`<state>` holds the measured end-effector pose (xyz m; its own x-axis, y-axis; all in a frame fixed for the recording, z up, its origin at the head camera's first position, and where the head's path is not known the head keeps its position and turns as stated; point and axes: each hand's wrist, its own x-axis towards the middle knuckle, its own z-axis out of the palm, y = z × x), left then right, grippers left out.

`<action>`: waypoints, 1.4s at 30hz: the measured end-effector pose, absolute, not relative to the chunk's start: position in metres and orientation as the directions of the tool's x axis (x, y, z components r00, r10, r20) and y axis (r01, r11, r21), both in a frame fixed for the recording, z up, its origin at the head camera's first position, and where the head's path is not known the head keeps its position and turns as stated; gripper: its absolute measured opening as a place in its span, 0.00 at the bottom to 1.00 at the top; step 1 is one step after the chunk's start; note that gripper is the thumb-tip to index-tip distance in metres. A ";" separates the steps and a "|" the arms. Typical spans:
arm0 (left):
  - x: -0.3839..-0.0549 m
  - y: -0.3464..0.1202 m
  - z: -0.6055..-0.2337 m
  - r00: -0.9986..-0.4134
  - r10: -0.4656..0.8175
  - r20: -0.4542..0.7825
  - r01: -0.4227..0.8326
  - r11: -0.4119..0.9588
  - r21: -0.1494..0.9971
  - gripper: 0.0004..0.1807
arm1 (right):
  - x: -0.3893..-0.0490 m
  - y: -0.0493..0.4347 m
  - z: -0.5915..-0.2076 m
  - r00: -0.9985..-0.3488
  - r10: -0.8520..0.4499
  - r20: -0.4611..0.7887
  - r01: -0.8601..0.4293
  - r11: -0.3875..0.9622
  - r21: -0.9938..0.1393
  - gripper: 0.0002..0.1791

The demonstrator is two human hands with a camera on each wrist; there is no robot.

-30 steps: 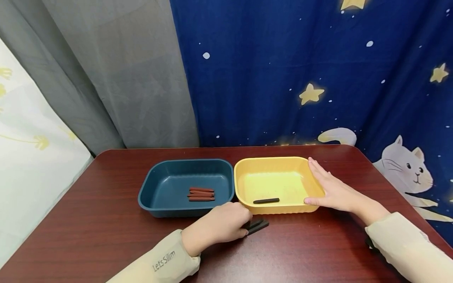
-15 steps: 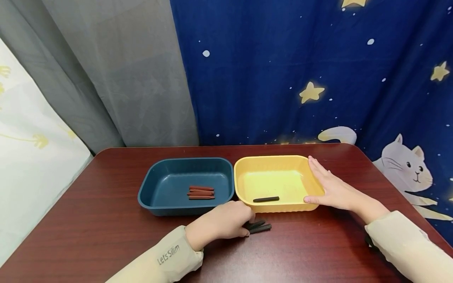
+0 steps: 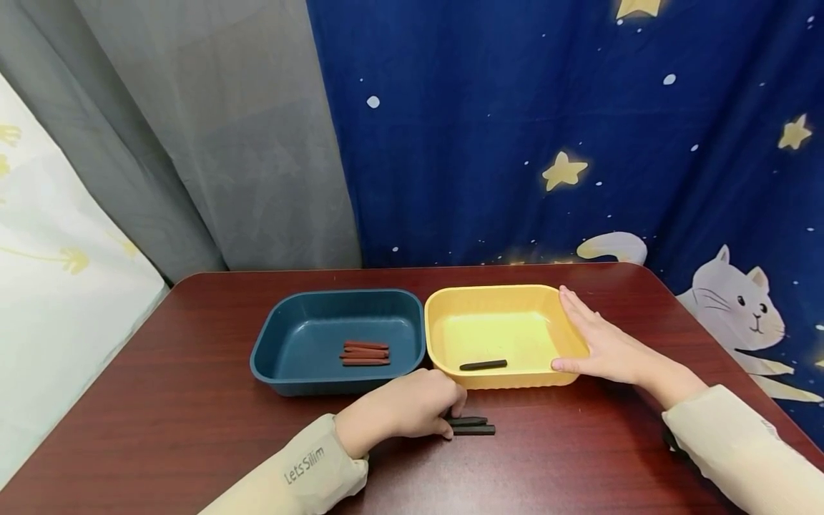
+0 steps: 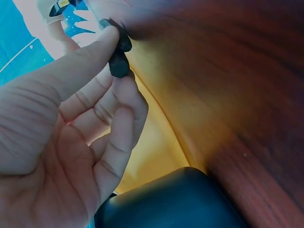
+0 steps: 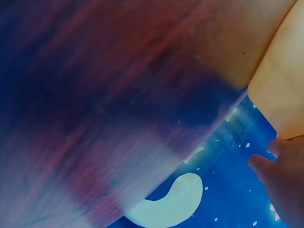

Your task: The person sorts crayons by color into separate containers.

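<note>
My left hand (image 3: 412, 403) is in front of the two trays, pinching the ends of two black crayons (image 3: 473, 426) between thumb and fingers. The left wrist view shows the crayons (image 4: 119, 61) end-on, side by side at the thumb tip. My right hand (image 3: 605, 349) rests on the right end of the yellow tray (image 3: 496, 380), its fingers spread along the rim and the thumb at the front corner. One black crayon (image 3: 483, 365) lies in that tray. Several reddish-brown crayons (image 3: 365, 353) lie together in the dark blue tray (image 3: 309, 386).
Both trays stand side by side on a dark red wooden table (image 3: 161, 415). Behind it hang a grey curtain (image 3: 257, 157) and a blue curtain (image 3: 450, 143) with stars and a cat. White patterned cloth (image 3: 64, 272) borders the table's left side.
The two black crayons in my left hand have turned from slanting to nearly level with the table's front edge. My right hand stays on the yellow tray.
</note>
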<state>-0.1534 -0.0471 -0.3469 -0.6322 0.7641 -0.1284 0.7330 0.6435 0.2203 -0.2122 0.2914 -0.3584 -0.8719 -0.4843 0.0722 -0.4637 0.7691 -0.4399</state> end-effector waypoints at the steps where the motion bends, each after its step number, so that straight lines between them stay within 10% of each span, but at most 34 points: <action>1: -0.153 -0.047 -0.347 -0.629 0.767 -0.127 0.735 0.640 0.225 0.13 | -0.212 0.291 -0.359 -0.872 -0.485 0.072 -0.464 0.769 -0.440 0.64; 19: -0.156 -0.047 -0.336 -0.545 0.833 -0.093 0.784 0.546 0.297 0.09 | -0.212 0.291 -0.359 -0.873 -0.483 0.074 -0.461 0.764 -0.451 0.64; 42: -0.167 -0.056 -0.309 -0.587 0.809 0.034 0.768 0.543 0.339 0.02 | -0.211 0.291 -0.361 -0.866 -0.491 0.095 -0.480 0.764 -0.432 0.64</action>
